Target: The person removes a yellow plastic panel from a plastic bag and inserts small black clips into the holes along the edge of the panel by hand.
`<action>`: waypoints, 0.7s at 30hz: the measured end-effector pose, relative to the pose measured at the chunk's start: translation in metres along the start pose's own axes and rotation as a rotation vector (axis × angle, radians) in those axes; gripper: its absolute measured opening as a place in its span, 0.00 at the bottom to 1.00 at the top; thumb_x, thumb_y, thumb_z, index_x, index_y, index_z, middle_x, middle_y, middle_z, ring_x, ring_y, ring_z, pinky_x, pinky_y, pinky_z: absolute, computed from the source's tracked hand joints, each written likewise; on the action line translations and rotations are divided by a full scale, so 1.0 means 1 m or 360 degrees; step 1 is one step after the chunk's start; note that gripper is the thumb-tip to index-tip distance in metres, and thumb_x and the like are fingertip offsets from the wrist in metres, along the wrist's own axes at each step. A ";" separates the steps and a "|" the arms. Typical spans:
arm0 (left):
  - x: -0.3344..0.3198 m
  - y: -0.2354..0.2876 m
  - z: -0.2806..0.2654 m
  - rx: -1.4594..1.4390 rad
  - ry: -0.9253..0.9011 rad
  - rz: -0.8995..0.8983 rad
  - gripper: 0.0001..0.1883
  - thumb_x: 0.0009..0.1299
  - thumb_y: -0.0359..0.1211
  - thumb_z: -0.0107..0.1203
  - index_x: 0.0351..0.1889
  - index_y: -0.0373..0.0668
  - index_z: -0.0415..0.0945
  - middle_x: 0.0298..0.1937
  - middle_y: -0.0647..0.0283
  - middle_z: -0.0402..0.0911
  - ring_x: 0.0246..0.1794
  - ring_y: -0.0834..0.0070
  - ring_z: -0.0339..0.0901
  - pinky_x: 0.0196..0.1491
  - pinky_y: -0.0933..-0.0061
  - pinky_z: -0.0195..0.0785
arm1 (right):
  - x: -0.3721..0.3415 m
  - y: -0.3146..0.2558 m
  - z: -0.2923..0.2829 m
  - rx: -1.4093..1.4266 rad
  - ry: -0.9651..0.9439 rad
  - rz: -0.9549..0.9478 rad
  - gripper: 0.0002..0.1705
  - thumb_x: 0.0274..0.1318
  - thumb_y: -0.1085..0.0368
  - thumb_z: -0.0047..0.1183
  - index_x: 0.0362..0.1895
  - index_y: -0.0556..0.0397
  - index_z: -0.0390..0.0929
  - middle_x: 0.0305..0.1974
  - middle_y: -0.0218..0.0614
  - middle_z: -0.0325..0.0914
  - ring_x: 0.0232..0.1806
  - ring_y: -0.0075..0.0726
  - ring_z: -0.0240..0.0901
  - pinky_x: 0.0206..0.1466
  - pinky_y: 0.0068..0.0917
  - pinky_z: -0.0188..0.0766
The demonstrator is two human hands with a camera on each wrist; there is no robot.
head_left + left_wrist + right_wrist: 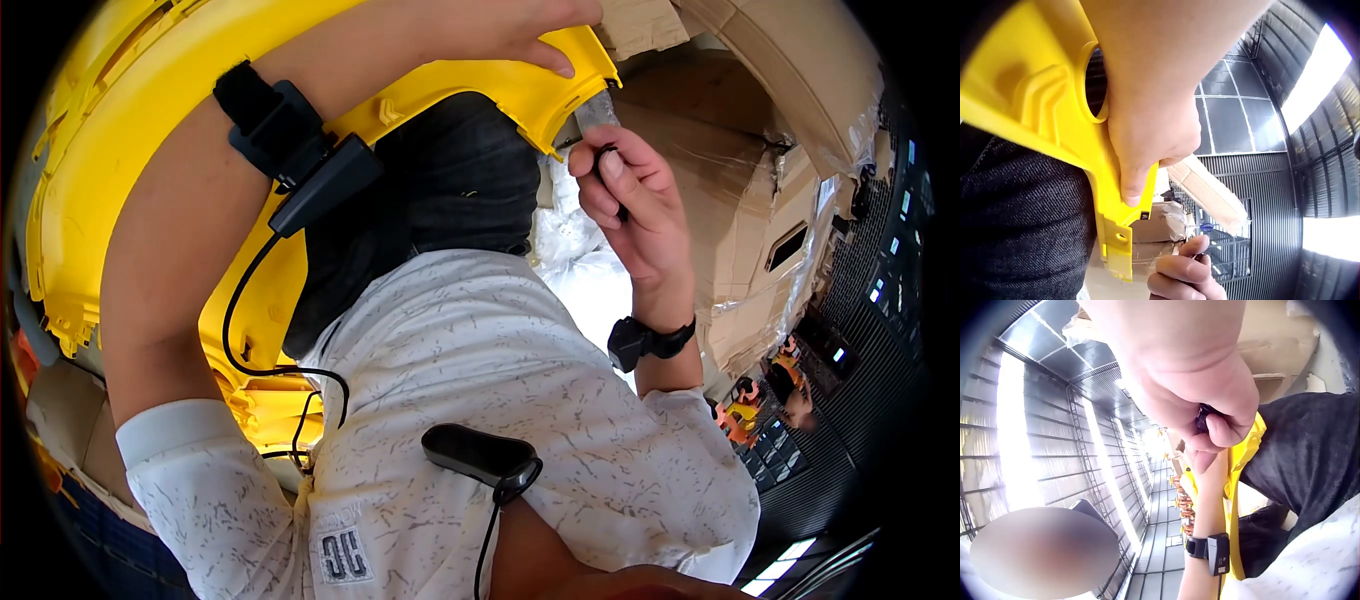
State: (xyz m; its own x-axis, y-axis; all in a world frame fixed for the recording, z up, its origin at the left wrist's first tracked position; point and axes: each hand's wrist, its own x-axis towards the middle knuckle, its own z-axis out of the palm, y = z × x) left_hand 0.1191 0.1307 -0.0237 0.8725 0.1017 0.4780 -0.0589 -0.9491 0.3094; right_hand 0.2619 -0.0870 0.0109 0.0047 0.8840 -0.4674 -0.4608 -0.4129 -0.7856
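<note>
A large yellow plastic panel (420, 80) with a curved edge and moulded clips lies across the person's dark-trousered lap. The left hand (1154, 137) grips its narrow end, with the thumb (1134, 187) flat on the near face and the fingers over the far edge. Just beyond the panel's corner tab (1116, 250), the right hand (635, 195) is raised and pinches a small black object (608, 180) between thumb and curled fingers. In the right wrist view the black object (1204, 419) is mostly hidden in the fist, so I cannot tell its kind.
Cardboard boxes (745, 240) with clear plastic wrap stand to the right. More yellow plastic parts (275, 415) lie on the left. A black cable (235, 320) runs from the left wrist camera (325, 185) towards the shirt. Orange and yellow items (745, 410) show farther back.
</note>
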 end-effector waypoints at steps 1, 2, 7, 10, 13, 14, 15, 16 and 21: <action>0.000 0.000 0.001 -0.0003 -0.0002 -0.0001 0.22 0.53 0.47 0.67 0.36 0.43 0.75 0.41 0.60 0.80 0.51 0.64 0.74 0.55 0.62 0.60 | -0.001 0.001 0.000 0.0020 0.0051 -0.0011 0.17 0.69 0.65 0.46 0.58 0.57 0.73 0.39 0.36 0.77 0.25 0.15 0.56 0.26 0.12 0.53; 0.001 -0.001 0.002 0.0022 0.0016 0.0027 0.22 0.52 0.47 0.67 0.36 0.43 0.75 0.40 0.60 0.80 0.50 0.63 0.74 0.55 0.62 0.60 | -0.002 0.001 0.000 0.0024 0.0053 -0.0008 0.17 0.69 0.65 0.46 0.58 0.57 0.73 0.39 0.36 0.77 0.25 0.15 0.56 0.26 0.12 0.53; 0.000 -0.004 0.007 0.0116 0.0249 0.0185 0.21 0.53 0.48 0.66 0.34 0.43 0.75 0.39 0.59 0.80 0.49 0.62 0.75 0.56 0.60 0.61 | -0.005 0.008 -0.013 -0.0261 0.0222 0.0048 0.19 0.66 0.67 0.52 0.59 0.58 0.74 0.36 0.34 0.79 0.23 0.14 0.55 0.26 0.13 0.54; 0.000 -0.003 0.007 0.0114 0.0165 0.0142 0.21 0.53 0.48 0.66 0.34 0.43 0.76 0.39 0.59 0.81 0.49 0.62 0.75 0.57 0.59 0.61 | -0.009 0.013 -0.016 -0.0298 0.0275 0.0096 0.17 0.64 0.68 0.54 0.56 0.59 0.77 0.35 0.34 0.81 0.22 0.13 0.55 0.25 0.12 0.54; 0.001 -0.002 0.007 0.0125 0.0098 0.0092 0.21 0.53 0.49 0.66 0.34 0.42 0.76 0.39 0.58 0.81 0.49 0.62 0.75 0.57 0.60 0.61 | -0.010 0.016 -0.014 -0.0213 0.0286 0.0124 0.15 0.64 0.68 0.54 0.53 0.60 0.79 0.36 0.36 0.82 0.22 0.13 0.56 0.25 0.12 0.54; 0.001 -0.003 0.008 0.0144 0.0144 0.0121 0.22 0.53 0.49 0.66 0.34 0.42 0.76 0.39 0.58 0.81 0.49 0.62 0.75 0.57 0.60 0.61 | -0.011 0.017 -0.014 -0.0211 0.0288 0.0126 0.15 0.64 0.68 0.54 0.53 0.60 0.79 0.36 0.36 0.82 0.22 0.13 0.56 0.25 0.12 0.54; 0.001 -0.003 0.008 0.0162 0.0189 0.0149 0.22 0.53 0.49 0.66 0.34 0.42 0.76 0.38 0.59 0.81 0.48 0.62 0.75 0.57 0.60 0.61 | -0.011 0.018 -0.014 -0.0201 0.0289 0.0115 0.15 0.64 0.68 0.54 0.53 0.60 0.79 0.36 0.36 0.82 0.22 0.12 0.56 0.25 0.12 0.53; 0.001 -0.003 0.008 0.0161 0.0188 0.0148 0.22 0.53 0.49 0.66 0.34 0.42 0.76 0.38 0.59 0.81 0.48 0.62 0.75 0.57 0.60 0.61 | -0.011 0.019 -0.015 -0.0192 0.0291 0.0103 0.15 0.64 0.68 0.54 0.52 0.60 0.79 0.35 0.35 0.82 0.22 0.12 0.56 0.25 0.12 0.53; 0.001 -0.002 0.006 0.0191 0.0059 0.0084 0.22 0.54 0.49 0.65 0.34 0.42 0.76 0.38 0.58 0.81 0.48 0.62 0.76 0.56 0.60 0.62 | -0.010 0.023 -0.014 -0.0238 0.0318 0.0063 0.14 0.66 0.66 0.51 0.52 0.60 0.78 0.34 0.33 0.81 0.21 0.12 0.55 0.25 0.12 0.52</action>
State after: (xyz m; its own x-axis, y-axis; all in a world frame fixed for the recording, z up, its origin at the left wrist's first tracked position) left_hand 0.1225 0.1305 -0.0285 0.8509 0.0596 0.5219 -0.0439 -0.9820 0.1837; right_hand 0.2639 -0.1084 -0.0082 0.1717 0.8117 -0.5582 -0.3277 -0.4873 -0.8094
